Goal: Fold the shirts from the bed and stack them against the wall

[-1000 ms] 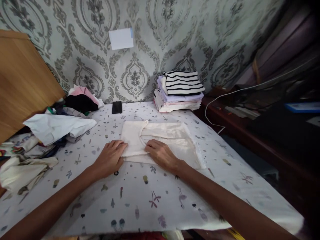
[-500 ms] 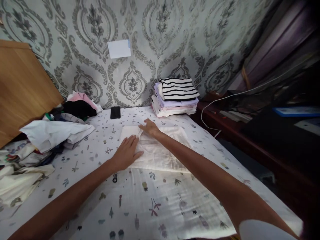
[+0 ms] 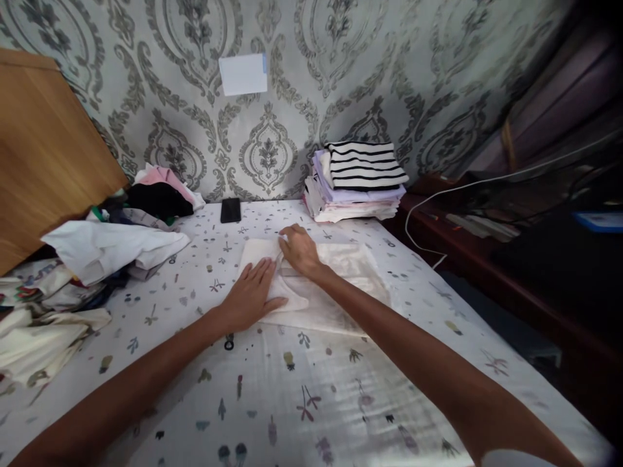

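A white garment (image 3: 335, 305) lies partly folded on the printed bedsheet (image 3: 272, 383) in front of me. My left hand (image 3: 253, 292) rests flat on its left part, fingers stretched out and thumb apart. At the garment's far side, my right hand (image 3: 299, 250) has its fingers pinched together on a raised bit of the cloth. A loose flap of the cloth lies between the two hands, just right of my left thumb. My right forearm covers some of the garment's right half.
By the wall stands a stack of folded clothes (image 3: 360, 194), striped one on top. A black phone (image 3: 230, 210) lies left of it. Loose clothes (image 3: 117, 250) are heaped at the left beside a wooden panel (image 3: 53, 155). A white cable (image 3: 413, 214) hangs over the dark furniture at right.
My right hand has closed on the cloth at the far side. A flap of the garment now shows beside my left thumb. The camera view has shifted slightly.
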`<state>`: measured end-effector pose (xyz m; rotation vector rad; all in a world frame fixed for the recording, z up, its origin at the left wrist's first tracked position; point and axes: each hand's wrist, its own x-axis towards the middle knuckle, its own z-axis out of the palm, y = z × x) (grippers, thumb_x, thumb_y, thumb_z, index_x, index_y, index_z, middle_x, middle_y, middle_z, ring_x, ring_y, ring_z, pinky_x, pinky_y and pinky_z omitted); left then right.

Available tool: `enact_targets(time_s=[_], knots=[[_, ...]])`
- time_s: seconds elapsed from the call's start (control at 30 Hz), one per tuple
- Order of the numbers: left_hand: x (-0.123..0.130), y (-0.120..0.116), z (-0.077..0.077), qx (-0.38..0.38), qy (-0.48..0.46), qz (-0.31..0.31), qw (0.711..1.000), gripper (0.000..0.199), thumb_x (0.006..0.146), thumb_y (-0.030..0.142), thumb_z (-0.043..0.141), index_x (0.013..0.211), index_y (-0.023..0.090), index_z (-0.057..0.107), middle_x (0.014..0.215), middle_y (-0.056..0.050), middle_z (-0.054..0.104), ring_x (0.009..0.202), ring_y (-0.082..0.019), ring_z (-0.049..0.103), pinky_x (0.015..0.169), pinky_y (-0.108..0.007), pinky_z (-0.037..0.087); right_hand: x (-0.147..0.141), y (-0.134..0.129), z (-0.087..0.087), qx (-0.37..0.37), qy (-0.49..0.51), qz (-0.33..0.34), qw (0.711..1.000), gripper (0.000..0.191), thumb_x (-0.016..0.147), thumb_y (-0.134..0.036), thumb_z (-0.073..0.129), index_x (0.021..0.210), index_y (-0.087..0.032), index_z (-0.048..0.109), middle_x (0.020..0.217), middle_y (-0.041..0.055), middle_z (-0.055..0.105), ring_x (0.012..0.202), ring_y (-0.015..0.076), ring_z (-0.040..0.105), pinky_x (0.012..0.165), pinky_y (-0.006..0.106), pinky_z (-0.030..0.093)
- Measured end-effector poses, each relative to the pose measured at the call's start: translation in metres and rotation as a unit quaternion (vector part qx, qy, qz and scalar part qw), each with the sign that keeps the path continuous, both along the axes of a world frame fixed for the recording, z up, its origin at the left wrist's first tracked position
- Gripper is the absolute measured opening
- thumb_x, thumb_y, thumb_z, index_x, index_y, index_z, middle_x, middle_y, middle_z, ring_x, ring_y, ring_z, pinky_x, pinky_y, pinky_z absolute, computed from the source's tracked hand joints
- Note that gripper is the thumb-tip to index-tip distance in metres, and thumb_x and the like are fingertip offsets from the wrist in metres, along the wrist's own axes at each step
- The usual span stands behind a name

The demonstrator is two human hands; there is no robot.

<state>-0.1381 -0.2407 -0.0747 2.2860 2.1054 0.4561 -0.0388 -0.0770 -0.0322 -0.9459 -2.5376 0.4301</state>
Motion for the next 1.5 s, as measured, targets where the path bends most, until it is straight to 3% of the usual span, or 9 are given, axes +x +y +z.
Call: enact_targets(time_s=[0.13,0.37,0.47,0.57,0.7,0.9,1.17,1.37,1.5], knots=[[0.008,0.001,-0.001,-0.01,0.01,0.006,1.0,0.083,0.096,0.071,0.028,0.15,0.009,0.037,0.157,-0.024,0.04,0.152,-0.035,0.027,0.124,-0.054,0.019,-0.011,-0.022,-0.007,-0.012,-0.07,0.137,0.988,0.053,0.104,-0.036,0.033,0.145,-0.007,0.049,0.156,0.0177,0.043,0.148,0.0258,0.033,0.122,0.039,0.023],[-0.003,-0.01,0.012,-0.022,-0.086,-0.015,0.996,0.055,0.097,0.059,0.042,0.127,0.017,0.063,0.136,-0.015,0.064,0.131,-0.033,0.055,0.108,-0.046,0.043,-0.016,-0.026,-0.031,-0.045,-0.115,0.107,0.986,0.068,0.105,-0.051,0.025,0.155,-0.006,0.035,0.164,0.0181,0.029,0.155,0.028,0.017,0.124,0.046,0.012],[-0.045,0.017,0.033,0.009,-0.181,0.056,0.982,0.037,0.099,0.04,0.039,0.094,0.02,0.07,0.093,-0.006,0.074,0.091,-0.024,0.067,0.082,-0.036,0.051,-0.016,-0.027,-0.035,-0.03,-0.107,0.106,0.988,0.074,0.103,-0.056,0.02,0.156,-0.005,0.033,0.163,0.0195,0.03,0.155,0.0279,0.017,0.124,0.048,0.011],[-0.087,0.062,0.041,0.062,-0.19,0.116,0.973,0.019,0.087,0.026,0.05,0.092,0.019,0.067,0.097,-0.006,0.071,0.091,-0.022,0.063,0.081,-0.034,0.048,-0.015,-0.029,-0.036,-0.015,-0.1,0.099,0.99,0.082,0.101,-0.064,0.017,0.156,-0.005,0.031,0.163,0.0203,0.029,0.155,0.0292,0.016,0.124,0.051,0.007],[-0.112,0.103,0.029,-0.02,-0.221,0.083,0.972,0.012,0.079,0.025,0.055,0.08,0.018,0.065,0.082,-0.004,0.069,0.079,-0.019,0.06,0.075,-0.032,0.047,-0.013,-0.03,-0.035,-0.02,-0.11,0.103,0.988,0.09,0.097,-0.07,0.02,0.157,-0.004,0.028,0.164,0.0211,0.025,0.155,0.0318,0.013,0.124,0.054,0.003],[-0.115,0.107,0.016,-0.048,-0.262,0.039,0.963,0.018,0.082,0.034,0.054,0.082,0.018,0.062,0.071,0.001,0.061,0.068,-0.016,0.053,0.065,-0.028,0.041,-0.014,-0.029,-0.035,-0.025,-0.12,0.107,0.987,0.092,0.096,-0.072,0.02,0.158,-0.005,0.026,0.165,0.0204,0.022,0.155,0.0327,0.011,0.124,0.056,0.002],[-0.119,0.108,0.019,-0.003,0.052,0.041,0.998,0.028,0.097,0.037,0.044,0.088,0.021,0.064,0.074,-0.007,0.062,0.092,-0.028,0.055,0.092,-0.043,0.036,-0.014,-0.029,-0.038,-0.021,-0.122,0.109,0.986,0.09,0.096,-0.071,0.024,0.158,-0.006,0.029,0.165,0.0193,0.024,0.155,0.0341,0.011,0.124,0.055,0.003],[-0.094,0.079,0.03,0.044,0.041,0.1,0.993,0.035,0.101,0.04,0.04,0.117,0.016,0.06,0.115,-0.014,0.065,0.114,-0.032,0.052,0.101,-0.05,0.037,-0.016,-0.028,-0.039,-0.022,-0.119,0.113,0.986,0.089,0.096,-0.068,0.028,0.157,-0.002,0.028,0.165,0.0211,0.022,0.155,0.0355,0.01,0.124,0.057,0.004],[-0.04,0.035,0.026,0.075,0.004,0.028,0.997,0.052,0.103,0.046,0.035,0.144,0.015,0.04,0.148,-0.018,0.046,0.14,-0.03,0.039,0.114,-0.049,0.031,-0.017,-0.028,-0.04,-0.03,-0.141,0.114,0.983,0.076,0.099,-0.052,0.036,0.158,-0.005,0.026,0.166,0.019,0.019,0.156,0.0338,0.006,0.124,0.056,0.003]])
